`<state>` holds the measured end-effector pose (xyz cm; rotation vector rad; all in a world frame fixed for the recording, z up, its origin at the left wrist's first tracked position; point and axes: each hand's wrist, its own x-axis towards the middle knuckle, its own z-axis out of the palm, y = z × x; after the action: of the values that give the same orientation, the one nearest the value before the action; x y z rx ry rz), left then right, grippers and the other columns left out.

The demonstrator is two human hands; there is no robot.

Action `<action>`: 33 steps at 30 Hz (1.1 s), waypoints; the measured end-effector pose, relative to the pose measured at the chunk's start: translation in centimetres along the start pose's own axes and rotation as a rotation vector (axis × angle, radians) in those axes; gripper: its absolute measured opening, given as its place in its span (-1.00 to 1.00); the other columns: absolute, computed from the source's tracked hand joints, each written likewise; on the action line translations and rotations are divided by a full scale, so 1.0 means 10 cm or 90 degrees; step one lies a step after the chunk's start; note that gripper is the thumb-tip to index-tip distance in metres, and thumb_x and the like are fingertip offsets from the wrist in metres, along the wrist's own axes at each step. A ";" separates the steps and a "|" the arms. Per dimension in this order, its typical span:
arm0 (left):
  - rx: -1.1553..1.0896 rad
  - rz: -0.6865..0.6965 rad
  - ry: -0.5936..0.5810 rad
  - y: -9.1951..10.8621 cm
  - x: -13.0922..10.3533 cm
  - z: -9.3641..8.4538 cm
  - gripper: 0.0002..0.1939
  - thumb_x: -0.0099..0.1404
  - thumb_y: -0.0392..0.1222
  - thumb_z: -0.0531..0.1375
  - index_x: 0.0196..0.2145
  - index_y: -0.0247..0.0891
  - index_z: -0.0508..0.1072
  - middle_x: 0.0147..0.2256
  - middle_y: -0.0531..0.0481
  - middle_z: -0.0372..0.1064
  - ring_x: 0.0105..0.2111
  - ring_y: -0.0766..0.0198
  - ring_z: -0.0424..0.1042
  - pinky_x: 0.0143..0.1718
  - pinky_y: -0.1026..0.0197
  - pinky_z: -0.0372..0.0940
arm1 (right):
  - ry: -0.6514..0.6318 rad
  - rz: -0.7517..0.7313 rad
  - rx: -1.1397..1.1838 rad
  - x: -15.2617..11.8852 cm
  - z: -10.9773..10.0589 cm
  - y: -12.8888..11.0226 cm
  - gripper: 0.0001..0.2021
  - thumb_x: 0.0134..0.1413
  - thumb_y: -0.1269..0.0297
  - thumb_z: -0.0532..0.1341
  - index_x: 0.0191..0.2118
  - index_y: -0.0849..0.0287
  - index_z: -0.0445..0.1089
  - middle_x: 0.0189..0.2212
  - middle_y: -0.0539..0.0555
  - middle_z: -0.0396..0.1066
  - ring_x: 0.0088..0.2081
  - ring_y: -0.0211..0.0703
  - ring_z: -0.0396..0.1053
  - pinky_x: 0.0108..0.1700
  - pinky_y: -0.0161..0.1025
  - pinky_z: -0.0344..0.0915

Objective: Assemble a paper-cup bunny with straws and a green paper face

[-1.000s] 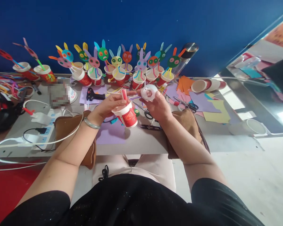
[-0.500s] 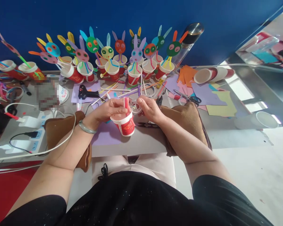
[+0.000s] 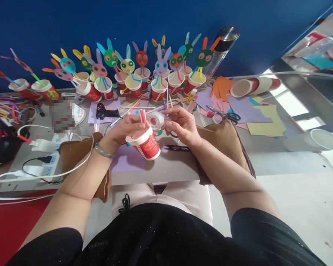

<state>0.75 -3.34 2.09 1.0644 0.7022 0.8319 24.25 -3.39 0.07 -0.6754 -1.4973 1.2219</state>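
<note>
A red and white paper cup (image 3: 147,145) is tilted above the table's front part, with its rim toward the left. My left hand (image 3: 129,127) grips the cup's rim, its thumb against red and pink strips (image 3: 143,117) that stick up there. Just right of the cup, my right hand (image 3: 183,125) holds a roll of clear tape (image 3: 157,121) between thumb and fingers. Purple paper (image 3: 129,159) lies on the table under the cup. Small black snips (image 3: 176,147) lie below my right hand.
Several cups with paper rabbit heads (image 3: 135,85) stand along the blue wall. A glue gun (image 3: 107,112) lies left of centre. Scissors (image 3: 224,114) and coloured paper (image 3: 249,109) are at the right. Brown cushions (image 3: 224,147) sit under both forearms; a power strip (image 3: 52,159) is at the left.
My right hand has raised the tape roll up beside the cup. The cup has tipped further, its base swinging right. The whole view has shifted slightly.
</note>
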 end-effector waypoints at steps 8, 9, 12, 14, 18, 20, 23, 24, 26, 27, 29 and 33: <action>-0.033 -0.036 -0.018 -0.02 0.03 0.02 -0.58 -0.05 0.09 0.64 -0.40 -0.25 0.68 -0.44 -0.04 0.61 -0.48 0.23 0.54 -0.39 0.20 0.38 | 0.078 -0.194 -0.224 -0.04 -0.02 -0.01 -0.76 0.23 -0.05 0.44 -0.27 -0.01 0.63 -0.32 0.07 0.64 -0.38 -0.11 0.54 -0.28 -0.10 0.53; -0.037 -0.043 -0.020 -0.02 0.03 0.02 -0.58 -0.04 0.09 0.64 -0.39 -0.25 0.69 -0.42 -0.04 0.62 -0.46 0.21 0.57 -0.36 0.19 0.41 | 0.080 -0.218 -0.256 -0.03 -0.03 -0.02 -0.78 0.23 -0.04 0.44 -0.28 -0.03 0.63 -0.30 0.07 0.64 -0.32 -0.07 0.56 -0.22 -0.06 0.55; -0.034 -0.052 -0.018 -0.02 0.03 0.02 -0.59 -0.03 0.07 0.63 -0.39 -0.27 0.68 -0.42 -0.06 0.63 -0.46 0.19 0.59 -0.36 0.18 0.43 | 0.082 -0.258 -0.318 -0.02 -0.06 -0.03 -0.81 0.24 -0.04 0.42 -0.28 -0.10 0.62 -0.19 0.09 0.64 -0.14 0.04 0.57 0.00 0.09 0.55; -0.033 -0.056 -0.017 -0.02 0.03 0.02 -0.58 -0.03 0.06 0.63 -0.40 -0.29 0.67 -0.44 -0.06 0.62 -0.48 0.21 0.57 -0.39 0.20 0.41 | 0.074 -0.257 -0.326 -0.02 -0.06 -0.04 -0.81 0.26 -0.04 0.40 -0.29 -0.10 0.60 -0.18 0.08 0.63 -0.10 0.07 0.56 0.08 0.15 0.53; -0.042 -0.062 -0.014 0.01 0.01 0.04 -0.60 -0.06 0.02 0.63 -0.41 -0.30 0.67 -0.45 -0.06 0.61 -0.47 0.20 0.58 -0.41 0.21 0.40 | 0.088 -0.215 -0.248 -0.01 -0.02 -0.03 -0.73 0.28 -0.08 0.38 -0.34 -0.04 0.56 -0.23 0.07 0.64 -0.14 0.03 0.57 0.07 0.11 0.52; -0.049 -0.058 -0.008 0.03 0.00 0.05 -0.63 -0.06 -0.01 0.63 -0.43 -0.28 0.65 -0.47 -0.03 0.59 -0.47 0.19 0.58 -0.40 0.20 0.40 | 0.101 -0.177 -0.190 0.00 0.01 -0.03 -0.67 0.25 -0.14 0.40 -0.36 -0.01 0.54 -0.24 0.07 0.64 -0.14 0.01 0.58 0.05 0.06 0.53; -0.042 -0.060 0.009 0.04 -0.01 0.06 -0.68 -0.02 -0.05 0.60 -0.44 -0.27 0.64 -0.48 -0.01 0.56 -0.44 0.16 0.59 -0.37 0.17 0.41 | 0.115 -0.118 -0.140 0.01 0.03 -0.02 -0.60 0.20 -0.23 0.41 -0.37 0.00 0.51 -0.24 0.06 0.64 -0.15 -0.01 0.59 0.04 0.03 0.54; -0.041 -0.063 0.014 0.04 -0.01 0.06 -0.70 0.00 -0.06 0.59 -0.44 -0.27 0.63 -0.48 -0.01 0.56 -0.44 0.16 0.59 -0.36 0.17 0.41 | 0.119 -0.107 -0.132 0.01 0.04 -0.02 -0.58 0.19 -0.25 0.41 -0.37 0.00 0.50 -0.24 0.06 0.65 -0.15 -0.01 0.59 0.04 0.03 0.54; -0.048 -0.067 0.016 0.04 -0.01 0.05 -0.70 0.00 -0.08 0.59 -0.44 -0.27 0.62 -0.47 -0.02 0.56 -0.45 0.17 0.57 -0.36 0.16 0.41 | 0.126 -0.100 -0.124 0.01 0.05 -0.01 -0.56 0.17 -0.28 0.41 -0.36 0.00 0.47 -0.24 0.06 0.66 -0.13 0.00 0.60 0.05 0.03 0.55; -0.054 -0.066 0.021 0.05 -0.01 0.05 -0.71 0.01 -0.08 0.58 -0.44 -0.27 0.61 -0.47 -0.03 0.55 -0.46 0.17 0.57 -0.36 0.15 0.42 | 0.129 -0.101 -0.121 0.00 0.06 -0.01 -0.56 0.17 -0.29 0.41 -0.35 0.00 0.46 -0.23 0.07 0.66 -0.12 0.01 0.61 0.05 0.04 0.55; -0.055 -0.062 0.046 0.06 -0.01 0.06 -0.75 0.09 -0.13 0.54 -0.45 -0.28 0.59 -0.48 -0.03 0.52 -0.46 0.15 0.57 -0.34 0.13 0.43 | 0.131 -0.103 -0.113 0.00 0.06 -0.01 -0.55 0.18 -0.30 0.39 -0.33 -0.01 0.43 -0.19 0.08 0.67 -0.08 0.04 0.62 0.07 0.06 0.55; -0.029 -0.070 0.106 0.11 -0.01 0.09 -0.81 0.26 -0.22 0.42 -0.47 -0.28 0.56 -0.49 -0.03 0.49 -0.46 0.12 0.58 -0.30 0.11 0.43 | 0.103 -0.090 -0.094 -0.03 0.06 -0.03 -0.55 0.20 -0.32 0.37 -0.29 -0.03 0.39 -0.07 0.08 0.68 0.03 0.06 0.62 0.12 0.08 0.55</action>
<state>1.21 -3.58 3.42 0.9143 0.8702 0.8436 23.83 -3.92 0.29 -0.7355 -1.4822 0.9340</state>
